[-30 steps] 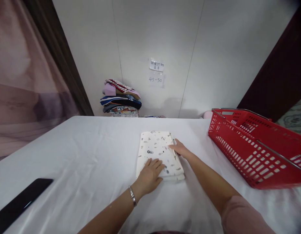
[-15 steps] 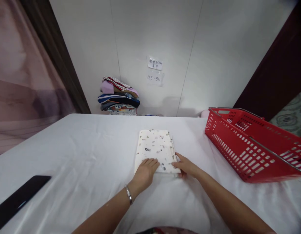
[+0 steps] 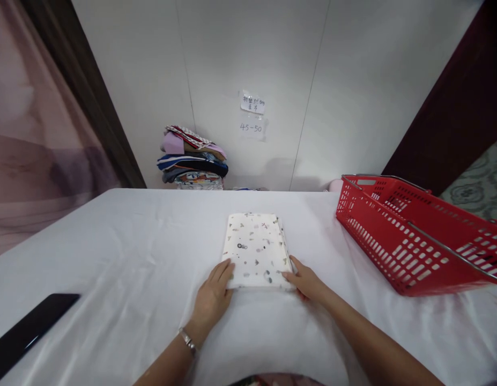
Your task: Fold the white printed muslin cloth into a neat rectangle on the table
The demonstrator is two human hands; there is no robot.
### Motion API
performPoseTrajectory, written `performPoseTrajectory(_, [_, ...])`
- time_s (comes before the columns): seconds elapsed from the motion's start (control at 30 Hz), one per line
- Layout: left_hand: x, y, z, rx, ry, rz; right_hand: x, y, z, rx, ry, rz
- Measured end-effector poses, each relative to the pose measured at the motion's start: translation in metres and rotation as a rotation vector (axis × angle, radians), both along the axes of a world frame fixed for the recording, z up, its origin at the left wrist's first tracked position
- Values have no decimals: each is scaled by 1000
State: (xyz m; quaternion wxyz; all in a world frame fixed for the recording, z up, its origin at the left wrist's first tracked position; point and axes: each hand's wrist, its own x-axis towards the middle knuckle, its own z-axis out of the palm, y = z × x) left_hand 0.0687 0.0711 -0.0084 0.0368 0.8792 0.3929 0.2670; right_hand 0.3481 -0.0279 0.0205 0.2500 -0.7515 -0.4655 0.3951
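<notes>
A folded white cloth (image 3: pixel 254 249) with small scattered prints lies flat as a neat rectangle on the white-covered table. At its near left corner is my left hand (image 3: pixel 212 295), fingers along the edge and thumb at the front side, closed on that corner. A silver bracelet (image 3: pixel 187 341) circles my left wrist. My right hand (image 3: pixel 308 281) grips the near right corner, thumb on top and the other fingers partly hidden below the edge.
To the right stands a red plastic basket (image 3: pixel 397 241) with metal handles. A black flat object (image 3: pixel 31 327) lies at the left. Behind the table's far edge rises a stack of folded clothes (image 3: pixel 194 158) against the wall, near taped paper labels (image 3: pixel 252 127).
My left hand has slid left from the top of the cloth to its near left corner. My right hand stays at the right corner. The view has shifted slightly.
</notes>
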Motion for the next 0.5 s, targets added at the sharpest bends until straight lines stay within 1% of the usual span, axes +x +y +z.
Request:
performPoseTrajectory(0.13, [3,-3,-1,-73,-9,122,0,-4,2,65,-247,-12])
performPoseTrajectory(0.2, [4,-1,1,-108,0,111,-1,-4,3,101,-339,-24])
performPoseTrajectory(0.23, [4,1,3,-120,-7,87,-3,-4,4,108,-347,-22])
performPoseTrajectory(0.3, [0,10,9,-108,-48,35,-12,-3,4,111,-302,0])
performPoseTrajectory(0.37, [-11,25,14,-50,-95,27,-29,-3,4,122,-202,52])
performPoseTrajectory(0.43, [-31,45,18,-4,-111,84,-52,-5,2,129,-37,149])
performPoseTrajectory(0.5, [-56,66,20,-47,-82,177,-73,-8,0,116,172,259])
